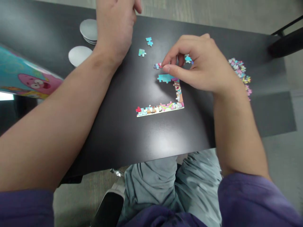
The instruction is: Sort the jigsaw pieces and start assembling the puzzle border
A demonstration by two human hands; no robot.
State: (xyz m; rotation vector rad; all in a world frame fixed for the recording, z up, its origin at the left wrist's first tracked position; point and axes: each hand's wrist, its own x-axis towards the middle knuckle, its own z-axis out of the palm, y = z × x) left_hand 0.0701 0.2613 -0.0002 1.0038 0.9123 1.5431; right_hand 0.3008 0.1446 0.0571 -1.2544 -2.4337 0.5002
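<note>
My right hand [193, 61] is closed in a pinch on a small red, white and blue puzzle piece [157, 66], just above a joined blue strip [165, 78]. That strip meets a right-side column [178, 90] and a bottom row [161, 108] of joined pieces. My left hand [115, 26] is at the top, partly cut off by the frame edge; its fingertips are hidden. Two loose blue pieces, one upper [149, 41] and one lower [142, 52], lie between the hands. Another blue piece [188, 59] shows behind my right fingers.
A heap of mixed puzzle pieces [240, 72] lies right of my right forearm. White discs [79, 55] sit beside my left wrist. A colourful cartoon box [30, 75] stands at the left of the dark table [113, 138]. A black chair part [286, 44] is at the upper right.
</note>
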